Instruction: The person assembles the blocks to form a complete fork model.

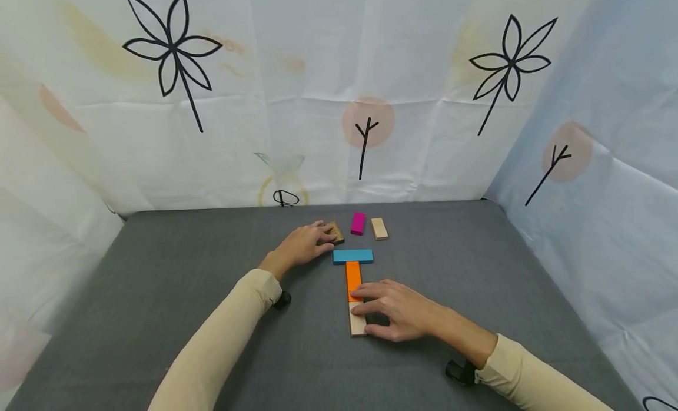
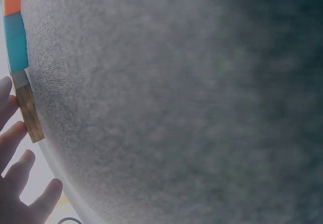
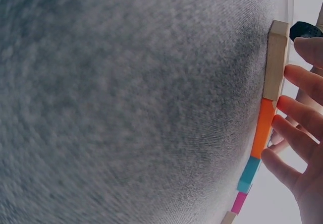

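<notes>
The fingers of the right hand (image 1: 397,317) lie spread and relaxed, touching the near pale block (image 1: 358,325) and the orange block (image 1: 353,275), which meet end to end on the table (image 1: 450,264). The blue block (image 1: 352,257) crosses the orange one's far end. The left hand's (image 1: 303,244) fingers, also loosely spread, touch the brown block (image 1: 338,234), near the pink block (image 1: 358,223).

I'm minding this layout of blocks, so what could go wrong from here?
The right hand reaches over the orange block and the near pale block, so it might nudge them out of line. The left hand, at the brown block, might bump the blue block close by.
</notes>
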The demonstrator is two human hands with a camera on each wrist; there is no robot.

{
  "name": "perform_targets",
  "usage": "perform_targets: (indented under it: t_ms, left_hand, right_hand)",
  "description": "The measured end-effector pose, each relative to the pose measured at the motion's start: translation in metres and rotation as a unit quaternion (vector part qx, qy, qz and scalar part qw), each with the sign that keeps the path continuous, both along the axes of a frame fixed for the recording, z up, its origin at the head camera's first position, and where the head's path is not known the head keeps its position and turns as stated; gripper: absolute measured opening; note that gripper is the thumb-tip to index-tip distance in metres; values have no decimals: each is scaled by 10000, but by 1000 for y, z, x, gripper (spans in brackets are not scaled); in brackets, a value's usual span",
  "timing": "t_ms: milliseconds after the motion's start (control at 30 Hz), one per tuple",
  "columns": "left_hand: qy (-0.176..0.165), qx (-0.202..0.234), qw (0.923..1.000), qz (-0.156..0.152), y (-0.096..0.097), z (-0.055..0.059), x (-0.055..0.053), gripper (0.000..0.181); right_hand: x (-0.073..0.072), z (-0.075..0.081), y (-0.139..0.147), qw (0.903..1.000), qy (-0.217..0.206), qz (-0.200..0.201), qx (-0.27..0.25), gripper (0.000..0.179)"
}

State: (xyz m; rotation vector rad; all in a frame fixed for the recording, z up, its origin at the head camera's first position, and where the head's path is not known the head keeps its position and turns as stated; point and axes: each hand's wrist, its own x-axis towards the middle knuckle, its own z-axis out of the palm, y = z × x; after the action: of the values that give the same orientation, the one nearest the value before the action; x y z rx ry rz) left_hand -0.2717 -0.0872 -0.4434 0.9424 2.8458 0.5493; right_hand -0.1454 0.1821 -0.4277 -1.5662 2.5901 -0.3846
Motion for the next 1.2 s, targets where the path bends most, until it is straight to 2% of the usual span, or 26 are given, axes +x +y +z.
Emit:
perform_targets:
  t_ms: [600, 1200]
  left_hand:
    - [209, 52, 9991, -366, -5, -1, 8, 38]
    - [204, 131, 9991, -339, -6, -3, 11, 38]
  right_hand:
    - [2, 2, 0, 9999, -132, -55, -15, 39]
    - [2, 1, 0, 10000, -77, -44, -5, 39]
